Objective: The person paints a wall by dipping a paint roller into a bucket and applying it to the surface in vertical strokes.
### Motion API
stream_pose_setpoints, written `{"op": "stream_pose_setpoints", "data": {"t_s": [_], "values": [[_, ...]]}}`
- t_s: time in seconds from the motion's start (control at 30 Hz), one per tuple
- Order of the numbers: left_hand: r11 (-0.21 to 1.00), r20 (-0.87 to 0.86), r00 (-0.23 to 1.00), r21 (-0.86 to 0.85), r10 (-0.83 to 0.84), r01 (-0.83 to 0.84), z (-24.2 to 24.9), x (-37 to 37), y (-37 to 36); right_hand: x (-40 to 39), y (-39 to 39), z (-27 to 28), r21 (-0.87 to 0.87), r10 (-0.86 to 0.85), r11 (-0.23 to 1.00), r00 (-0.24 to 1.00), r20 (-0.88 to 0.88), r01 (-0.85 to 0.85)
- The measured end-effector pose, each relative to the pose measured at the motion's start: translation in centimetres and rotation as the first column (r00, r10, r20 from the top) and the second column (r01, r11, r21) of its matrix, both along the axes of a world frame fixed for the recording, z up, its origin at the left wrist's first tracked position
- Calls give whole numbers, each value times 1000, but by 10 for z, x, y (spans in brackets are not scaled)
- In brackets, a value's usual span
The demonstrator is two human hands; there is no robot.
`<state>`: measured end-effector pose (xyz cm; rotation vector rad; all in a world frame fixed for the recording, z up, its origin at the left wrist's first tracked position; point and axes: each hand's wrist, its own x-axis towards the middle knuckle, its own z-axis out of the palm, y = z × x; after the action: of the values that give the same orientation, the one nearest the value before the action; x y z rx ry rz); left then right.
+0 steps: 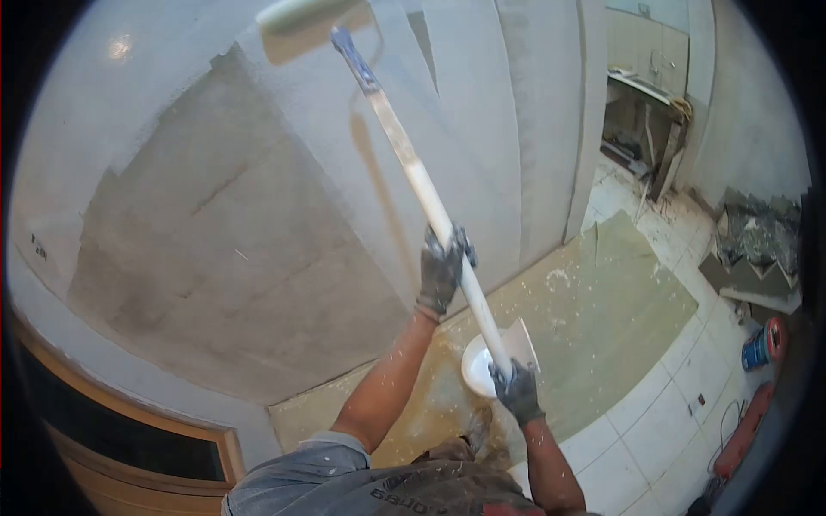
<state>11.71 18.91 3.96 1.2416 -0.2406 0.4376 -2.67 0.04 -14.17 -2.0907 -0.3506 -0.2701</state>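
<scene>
Both of my gloved hands grip the long white pole of a paint roller (420,185). My left hand (443,273) is closed around the middle of the pole. Lower down, my right hand (516,391) is wrapped round its bottom end. The roller's pale sleeve (297,12) is up at the top of the view, against or close to the wall (465,112); contact cannot be made out. Fresh light paint covers much of that wall, around a bare grey-brown patch (224,198). A white bucket (477,368) stands on the floor below the pole, partly hidden by my right hand.
A paint-spattered sheet (594,301) covers the floor along the wall. White tiles (619,443) show beyond it. At right lie a blue and red can (761,346), a red tool-like object (742,434) and a debris pile (757,236). A wood-framed opening (155,439) is at lower left.
</scene>
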Motion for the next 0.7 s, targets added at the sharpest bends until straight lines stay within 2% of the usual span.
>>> {"op": "stream_pose_setpoints", "data": {"t_s": [0.1,0.17,0.3,0.33,0.37,0.43,0.47,0.53,0.57,0.6,0.63,0.7], "values": [[999,-31,999,33,-21,22,15,2,-3,11,2,5,83,3,997,997,-78,3],[994,-124,987,52,99,-93,8,-1,-9,8,-2,-3,26,-27,999,996,-79,30],[999,-245,969,-38,-18,8,-74,-21,-20,-26,-31,-72,-128,-79,990,988,-133,62],[1000,-281,960,-7,-15,14,-94,-30,-27,-36,-42,-89,-49,-22,999,973,-231,11],[1000,-316,948,0,-29,30,-112,-38,-33,-48,-51,-105,-41,-37,999,963,-266,27],[999,-497,867,-46,-27,4,-152,-52,-47,-70,-71,-130,-174,-80,985,932,-352,19],[993,-507,857,-116,-90,36,-175,-54,-52,-79,-83,-142,-167,-98,985,916,-389,34],[988,-555,820,-127,-140,83,-204,-68,-67,-98,-104,-157,-221,-133,975,878,-460,32],[984,-560,810,-146,-171,107,-217,-74,-75,-104,-115,-149,-291,-181,957,836,-518,26],[979,-605,771,-160,-197,125,-220,-80,-85,-112,-126,-157,-311,-201,949,846,-493,44],[977,-649,731,-162,-212,140,-209,-78,-65,-119,-111,-138,-343,-200,939,832,-518,12],[957,-660,697,-243,-281,156,-214,-85,-72,-132,-125,-133,-369,-239,929,822,-516,39]]}}
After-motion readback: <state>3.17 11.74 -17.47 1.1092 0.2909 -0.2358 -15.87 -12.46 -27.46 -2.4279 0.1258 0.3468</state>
